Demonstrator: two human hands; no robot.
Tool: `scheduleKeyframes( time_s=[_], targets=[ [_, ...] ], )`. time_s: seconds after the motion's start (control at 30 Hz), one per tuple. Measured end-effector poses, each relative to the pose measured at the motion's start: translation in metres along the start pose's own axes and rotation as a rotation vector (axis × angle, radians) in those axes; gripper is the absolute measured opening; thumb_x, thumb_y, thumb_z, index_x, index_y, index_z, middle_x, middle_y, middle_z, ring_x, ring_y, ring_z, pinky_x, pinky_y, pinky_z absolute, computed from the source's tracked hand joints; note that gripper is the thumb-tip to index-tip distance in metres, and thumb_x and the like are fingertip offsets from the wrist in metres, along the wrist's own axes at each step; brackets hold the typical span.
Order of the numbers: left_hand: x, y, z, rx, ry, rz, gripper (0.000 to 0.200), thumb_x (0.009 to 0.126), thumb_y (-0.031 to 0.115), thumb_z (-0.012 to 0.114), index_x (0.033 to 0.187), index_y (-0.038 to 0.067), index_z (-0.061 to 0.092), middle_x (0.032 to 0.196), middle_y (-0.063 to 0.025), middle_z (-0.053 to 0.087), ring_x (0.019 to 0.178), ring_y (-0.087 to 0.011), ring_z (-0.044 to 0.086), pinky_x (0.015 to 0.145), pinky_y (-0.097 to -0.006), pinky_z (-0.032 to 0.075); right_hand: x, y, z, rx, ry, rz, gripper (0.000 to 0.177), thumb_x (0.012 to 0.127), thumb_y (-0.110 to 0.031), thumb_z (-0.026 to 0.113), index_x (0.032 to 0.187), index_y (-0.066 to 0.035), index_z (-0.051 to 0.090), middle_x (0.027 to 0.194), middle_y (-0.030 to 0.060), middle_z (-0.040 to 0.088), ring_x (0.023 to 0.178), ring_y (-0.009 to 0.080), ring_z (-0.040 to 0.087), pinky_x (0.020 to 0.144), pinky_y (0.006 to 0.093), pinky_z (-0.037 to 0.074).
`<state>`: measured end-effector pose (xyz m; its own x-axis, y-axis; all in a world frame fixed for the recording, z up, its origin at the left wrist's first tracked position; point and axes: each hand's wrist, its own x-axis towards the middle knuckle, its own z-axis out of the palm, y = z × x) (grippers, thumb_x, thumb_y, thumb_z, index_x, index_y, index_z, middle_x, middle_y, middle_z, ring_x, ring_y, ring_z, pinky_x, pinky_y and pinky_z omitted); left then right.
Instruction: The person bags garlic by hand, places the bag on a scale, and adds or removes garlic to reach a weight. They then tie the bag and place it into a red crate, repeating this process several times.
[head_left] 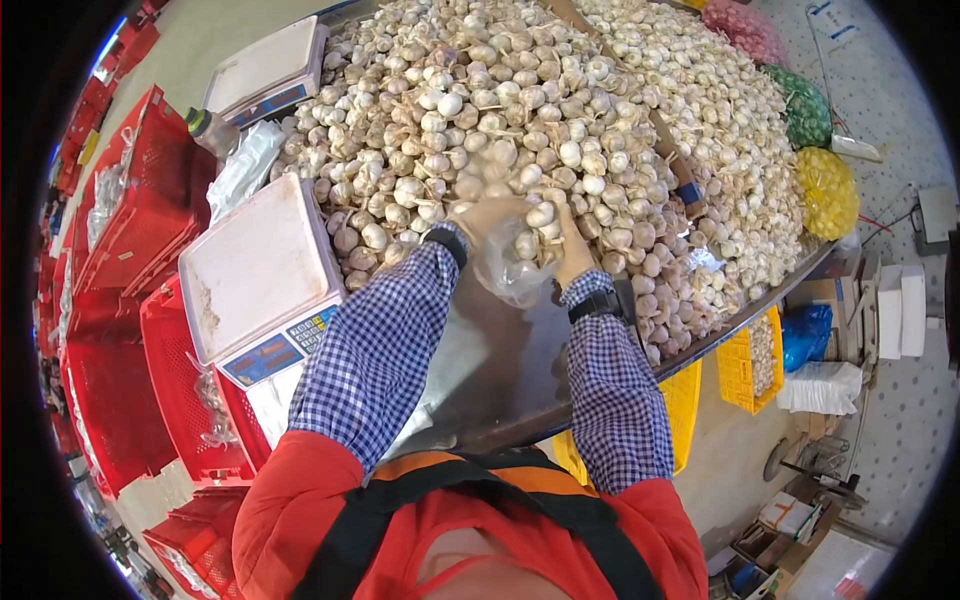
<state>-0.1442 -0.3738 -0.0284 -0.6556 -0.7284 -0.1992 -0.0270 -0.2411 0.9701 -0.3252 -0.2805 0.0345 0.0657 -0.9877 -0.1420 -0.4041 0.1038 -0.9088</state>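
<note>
A large heap of garlic bulbs (pixel 480 90) covers the table. At its near edge, my left hand (pixel 490 215) is by a clear plastic bag (pixel 512 265), its fingers smeared by motion. My right hand (pixel 572 240) is on the bag's right side, beside a few garlic bulbs (pixel 540 215) at the bag's mouth; its fingers are partly hidden behind them. The bag hangs between both hands over the bare dark metal tabletop (pixel 490 370).
To the left are a scale (pixel 260 270), a second scale (pixel 265 65), a bottle (pixel 212 132) and red crates (pixel 140 220). A wooden board (pixel 665 140) divides the heap. Yellow crates (pixel 750 362) stand below the table's right edge; net bags (pixel 828 192) lie beyond.
</note>
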Motion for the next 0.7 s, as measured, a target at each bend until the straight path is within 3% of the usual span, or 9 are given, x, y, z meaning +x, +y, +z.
scheduleKeyframes(
  time_s=[0.07,0.13,0.2,0.23,0.33,0.37,0.47,0.53,0.7],
  targets=[
    [-0.015,0.034,0.001,0.257,0.054,0.101,0.041,0.089,0.030,0.062,0.121,0.005,0.059,0.119,-0.0049,0.060,0.103,-0.0119,0.057,0.085,-0.0250,0.047,0.004,-0.012,0.003,-0.047,0.005,-0.087,0.069,0.081,0.015,0.045,0.144,0.000,0.024,0.130,0.0136,0.049,0.103,0.0178,0.057,0.086,0.0283,0.049],
    [-0.037,0.056,0.003,0.031,0.091,-0.113,0.043,0.089,0.030,0.062,0.124,0.005,0.058,0.116,-0.0041,0.061,0.101,-0.0110,0.057,0.086,-0.0246,0.046,0.003,-0.006,0.009,-0.133,0.052,-0.282,0.054,0.088,0.005,0.050,0.139,0.000,0.036,0.125,0.0115,0.054,0.099,0.0146,0.058,0.081,0.0252,0.050],
    [-0.057,0.053,0.002,-0.185,0.130,-0.116,0.040,0.091,0.029,0.060,0.123,0.006,0.058,0.114,-0.0026,0.061,0.099,-0.0120,0.058,0.081,-0.0253,0.048,-0.007,-0.012,0.013,0.490,0.114,0.112,0.037,0.097,-0.017,0.051,0.131,-0.003,0.050,0.124,0.0107,0.055,0.100,0.0162,0.057,0.085,0.0205,0.044],
    [-0.076,0.058,-0.002,-0.335,0.212,-0.035,0.037,0.092,0.028,0.059,0.122,0.007,0.058,0.112,-0.0022,0.062,0.097,-0.0121,0.058,0.079,-0.0252,0.049,-0.014,-0.025,0.013,0.487,0.105,0.111,0.037,0.097,-0.017,0.051,0.131,-0.003,0.050,0.124,0.0107,0.055,0.100,0.0162,0.057,0.085,0.0205,0.044],
    [-0.136,0.079,-0.014,-0.674,0.435,0.033,0.034,0.094,0.030,0.056,0.119,0.007,0.056,0.107,-0.0016,0.062,0.093,-0.0120,0.058,0.075,-0.0245,0.051,-0.031,-0.069,0.013,0.545,0.186,0.135,0.022,0.097,-0.024,0.053,0.106,-0.007,0.064,0.062,-0.0054,0.048,0.053,0.0037,0.042,0.046,0.0204,0.034],
    [-0.156,0.092,-0.020,-0.682,0.556,0.054,0.035,0.095,0.031,0.054,0.120,0.006,0.055,0.108,-0.0028,0.062,0.092,-0.0121,0.059,0.074,-0.0247,0.051,-0.029,-0.083,0.023,0.644,0.216,0.039,0.020,0.097,-0.024,0.053,0.101,-0.008,0.064,0.054,-0.0086,0.032,0.044,0.0028,0.027,0.040,0.0209,0.022],
    [-0.214,0.097,-0.060,-0.627,0.615,0.314,0.036,0.097,0.032,0.050,0.120,0.006,0.054,0.116,-0.0067,0.061,0.087,-0.0109,0.059,0.065,-0.0227,0.050,-0.034,-0.145,0.045,0.679,0.101,-0.018,0.021,0.097,-0.024,0.052,0.104,-0.007,0.063,0.055,-0.0079,0.034,0.045,0.0026,0.028,0.041,0.0206,0.024],
    [-0.271,0.120,-0.077,-0.549,0.591,0.470,0.035,0.098,0.032,0.047,0.121,0.006,0.053,0.108,-0.0072,0.066,0.065,-0.0031,0.055,0.044,-0.0162,0.039,-0.032,-0.177,0.074,0.726,0.040,-0.062,0.023,0.097,-0.026,0.052,0.104,-0.007,0.062,0.054,-0.0077,0.034,0.044,0.0028,0.028,0.041,0.0208,0.024],
    [-0.374,0.147,-0.109,-0.341,1.068,0.609,0.028,0.098,0.031,0.049,0.114,0.010,0.058,0.108,-0.0071,0.067,0.045,-0.0007,0.038,0.041,-0.0164,0.030,-0.004,-0.210,0.177,0.740,-0.051,-0.172,0.027,0.097,-0.028,0.053,0.108,-0.005,0.063,0.054,-0.0085,0.037,0.043,0.0026,0.029,0.040,0.0199,0.024]
  ],
)
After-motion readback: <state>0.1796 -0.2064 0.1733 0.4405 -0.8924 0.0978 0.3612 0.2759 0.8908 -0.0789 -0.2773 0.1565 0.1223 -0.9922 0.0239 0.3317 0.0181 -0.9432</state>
